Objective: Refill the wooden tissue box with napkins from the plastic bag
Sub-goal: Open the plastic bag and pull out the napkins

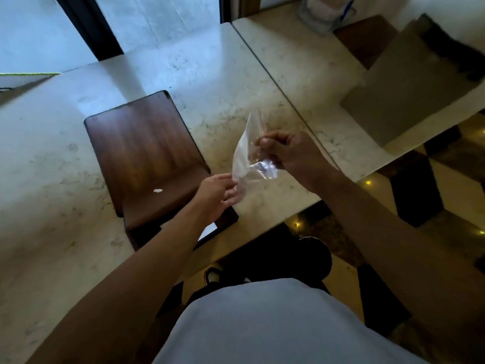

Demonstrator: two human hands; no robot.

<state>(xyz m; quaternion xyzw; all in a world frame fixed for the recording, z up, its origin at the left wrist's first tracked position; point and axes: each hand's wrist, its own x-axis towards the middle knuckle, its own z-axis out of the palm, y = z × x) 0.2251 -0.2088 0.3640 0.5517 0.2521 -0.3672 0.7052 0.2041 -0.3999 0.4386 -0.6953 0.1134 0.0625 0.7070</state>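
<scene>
A dark wooden tissue box (pixel 147 153) lies on the marble table (pixel 47 164), its lid tilted back, with a small white scrap on its lower part. White napkin paper (pixel 208 229) shows at the box's near end under my left wrist. A clear plastic bag (pixel 249 156) hangs in the air to the right of the box and looks empty. My right hand (pixel 291 153) grips the bag's crumpled right side. My left hand (pixel 217 193) pinches the bag's lower left corner.
A second marble slab (pixel 301 64) adjoins on the right, with a clear plastic container (pixel 325 11) at its far end. The table's front edge runs just below my hands. Beneath it are dark patterned floor and my shoes.
</scene>
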